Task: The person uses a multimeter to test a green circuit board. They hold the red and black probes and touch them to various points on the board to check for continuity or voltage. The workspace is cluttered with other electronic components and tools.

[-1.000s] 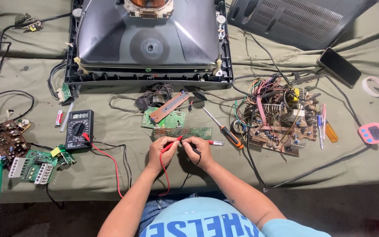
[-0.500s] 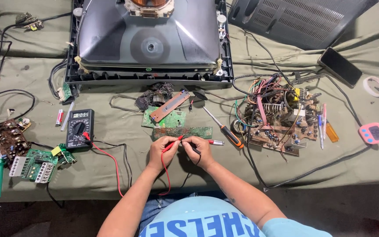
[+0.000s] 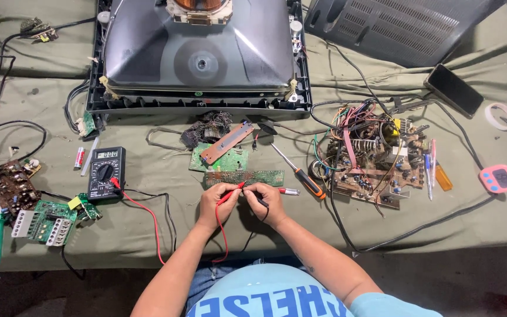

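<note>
My left hand grips a red test probe whose red lead runs back to a black multimeter at the left. My right hand pinches a black test probe. Both probe tips meet close together just below a narrow green circuit board lying on the green cloth. The small part between the tips is hidden by my fingers.
An opened picture tube set stands at the back. A wired chassis board lies right, with an orange-handled screwdriver beside it. A phone, a pink timer and tape sit far right. Loose boards lie left.
</note>
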